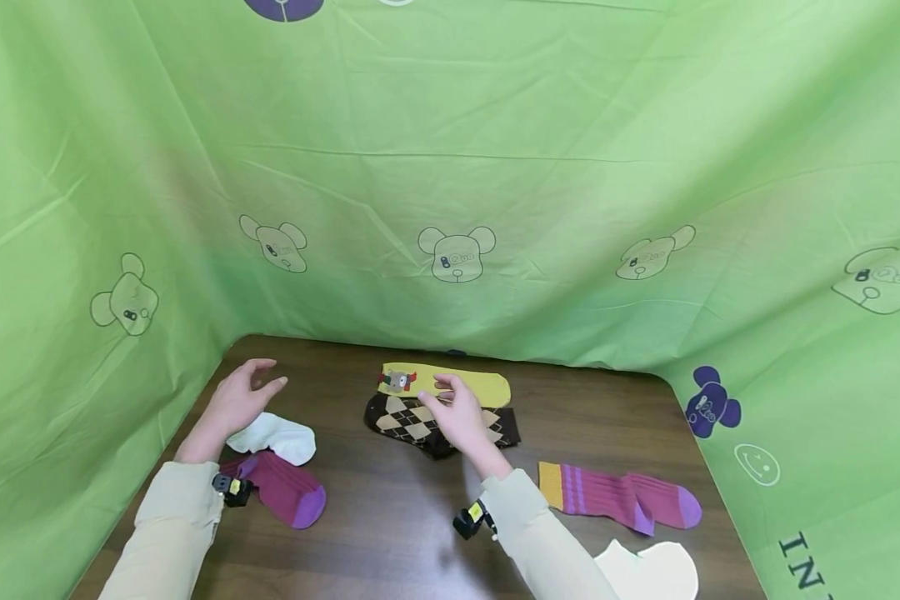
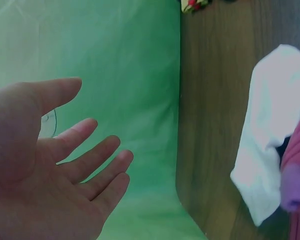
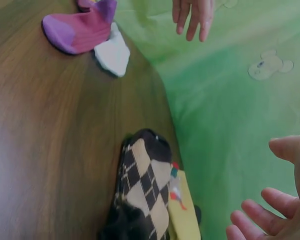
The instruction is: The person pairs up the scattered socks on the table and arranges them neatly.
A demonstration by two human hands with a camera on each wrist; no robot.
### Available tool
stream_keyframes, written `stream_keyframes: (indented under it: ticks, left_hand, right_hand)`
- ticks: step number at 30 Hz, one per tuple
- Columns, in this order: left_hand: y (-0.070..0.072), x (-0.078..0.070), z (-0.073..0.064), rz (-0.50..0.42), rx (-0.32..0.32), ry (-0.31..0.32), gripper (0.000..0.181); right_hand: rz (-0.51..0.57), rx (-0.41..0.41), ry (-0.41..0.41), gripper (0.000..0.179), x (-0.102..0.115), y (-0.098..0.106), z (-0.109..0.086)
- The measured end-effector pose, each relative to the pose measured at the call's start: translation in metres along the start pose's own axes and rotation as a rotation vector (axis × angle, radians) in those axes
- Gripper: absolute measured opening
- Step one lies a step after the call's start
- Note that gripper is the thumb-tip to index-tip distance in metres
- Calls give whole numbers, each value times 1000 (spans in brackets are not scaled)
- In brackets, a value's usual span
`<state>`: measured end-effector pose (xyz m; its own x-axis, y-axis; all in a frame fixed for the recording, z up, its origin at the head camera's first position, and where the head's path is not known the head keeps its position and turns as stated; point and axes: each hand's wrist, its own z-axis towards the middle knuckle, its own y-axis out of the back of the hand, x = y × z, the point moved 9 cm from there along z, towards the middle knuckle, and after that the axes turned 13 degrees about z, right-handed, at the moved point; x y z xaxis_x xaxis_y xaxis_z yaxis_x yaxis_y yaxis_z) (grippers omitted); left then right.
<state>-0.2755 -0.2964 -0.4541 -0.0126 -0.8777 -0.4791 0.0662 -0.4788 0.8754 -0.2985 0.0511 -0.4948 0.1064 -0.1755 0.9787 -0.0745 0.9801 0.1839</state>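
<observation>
My left hand [image 1: 238, 397] hovers with spread, loosely bent fingers above a white sock [image 1: 283, 439] at the table's left. Against that sock lies a magenta sock [image 1: 288, 492] with a purple toe, partly behind my left wrist. In the head view my right hand [image 1: 457, 412] overlaps a black and tan argyle sock [image 1: 401, 419] and a yellow sock [image 1: 487, 386] with an animal figure. The right wrist view shows its fingers [image 3: 257, 217] apart and empty, raised beside the argyle sock. Nothing lies between the left fingers [image 2: 102, 155] either.
On the right lies another magenta sock [image 1: 600, 492] with an orange cuff and purple toe. A second white sock [image 1: 663, 571] sits near the front right, partly covered by my right sleeve. Green printed cloth [image 1: 457, 192] surrounds the brown wooden table [image 1: 375, 533] at the back and sides.
</observation>
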Motion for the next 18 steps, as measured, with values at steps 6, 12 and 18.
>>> stream_keyframes:
  ticks: [6,12,18]
  left_hand:
    - [5,18,3,27,4,16,56]
    - [0,41,4,40,61,60,58]
    - [-11,65,2,57,118,114,58]
  right_hand:
    - [-22,29,-12,49,6,-19,6]
    - [-19,86,-32,51,7,-44,10]
    - [-21,138,-37,50,3,-67,8]
